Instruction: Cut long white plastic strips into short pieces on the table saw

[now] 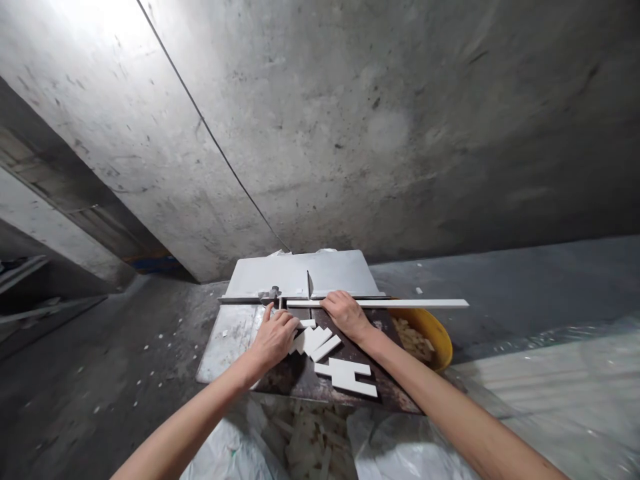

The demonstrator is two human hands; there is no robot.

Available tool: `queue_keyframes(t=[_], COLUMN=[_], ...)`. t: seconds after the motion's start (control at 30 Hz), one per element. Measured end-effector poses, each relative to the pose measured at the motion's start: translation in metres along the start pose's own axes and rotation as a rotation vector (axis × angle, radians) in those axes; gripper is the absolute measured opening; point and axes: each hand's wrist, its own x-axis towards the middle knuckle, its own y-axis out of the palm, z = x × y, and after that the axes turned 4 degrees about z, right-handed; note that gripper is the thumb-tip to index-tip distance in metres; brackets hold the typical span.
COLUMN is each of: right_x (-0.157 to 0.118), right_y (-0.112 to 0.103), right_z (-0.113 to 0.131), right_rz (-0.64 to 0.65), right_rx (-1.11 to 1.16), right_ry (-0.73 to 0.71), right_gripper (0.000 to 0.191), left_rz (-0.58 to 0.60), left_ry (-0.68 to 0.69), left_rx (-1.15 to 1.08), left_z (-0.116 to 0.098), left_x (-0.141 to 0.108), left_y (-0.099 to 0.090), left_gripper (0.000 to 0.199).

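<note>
A long white strip (415,304) lies crosswise along a dark rail on the saw table (230,347), its right end reaching past the table. My right hand (346,315) grips the strip just right of the upright dark blade (309,283). Left of the blade, my left hand (275,333) is beside a small metal stop (273,293), its fingers partly spread and resting near short white pieces. Several cut white pieces (310,341) lie between my hands. Closer to me, more short pieces (345,377) form a small cluster on the dark part of the table.
A yellow container (440,340) with many small pieces stands at the table's right. Below the front edge are plastic bags (240,443) and a heap of offcuts (320,440). A concrete wall (350,133) with a hanging cable (215,140) rises behind. Plastic sheeting covers something at right.
</note>
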Motion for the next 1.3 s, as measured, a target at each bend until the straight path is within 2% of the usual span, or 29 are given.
queue_keyframes(t=[0.1,0.2,0.3,0.37,0.43,0.53,0.67,0.77,0.87,1.0,1.2,1.3], right_x=[0.009,0.011,0.012,0.011,0.006,-0.012,-0.035,-0.034,-0.026,-0.033,-0.064,-0.065], right_y=[0.005,0.006,0.005,0.004,0.0,-0.009,-0.015,-0.012,-0.01,-0.017,-0.033,-0.035], right_z=[0.007,0.011,0.015,0.016,0.014,-0.002,-0.037,-0.053,-0.054,-0.043,-0.042,-0.043], right_rz=[0.01,0.01,0.007,0.007,0.012,0.011,-0.042,-0.061,-0.076,-0.075,-0.082,-0.071], right_rx=[0.014,0.021,0.022,0.025,0.037,0.062,0.045,0.019,0.0,0.0,0.028,0.014], right_ry=[-0.017,-0.003,0.016,0.024,0.014,-0.003,0.144,0.201,0.206,0.189,0.142,0.109], right_gripper=[0.021,0.021,0.019,0.017,0.017,0.018,0.014,0.017,0.019,0.019,0.021,0.021], left_rz=[-0.085,-0.127,-0.096,-0.073,-0.052,-0.031,-0.022,-0.033,-0.046,-0.057,-0.073,-0.048], left_ry=[-0.068,-0.16,-0.168,-0.191,-0.247,-0.319,-0.338,-0.332,-0.305,-0.265,-0.155,-0.062], left_rx=[-0.026,-0.024,-0.007,0.008,0.031,0.054,0.064,0.065,0.058,0.044,-0.02,-0.066], left_z=[0.01,0.026,0.031,0.026,0.019,0.015,0.023,0.027,0.025,0.017,0.003,-0.005], left_x=[-0.012,-0.008,0.017,0.038,0.055,0.068,0.077,0.088,0.093,0.08,0.037,0.016], left_y=[-0.004,-0.008,-0.004,0.003,0.012,0.02,0.021,0.017,0.015,0.018,0.018,0.013], left_gripper=[0.017,0.013,0.021,0.029,0.026,0.019,0.018,0.013,0.006,0.007,0.004,0.003])
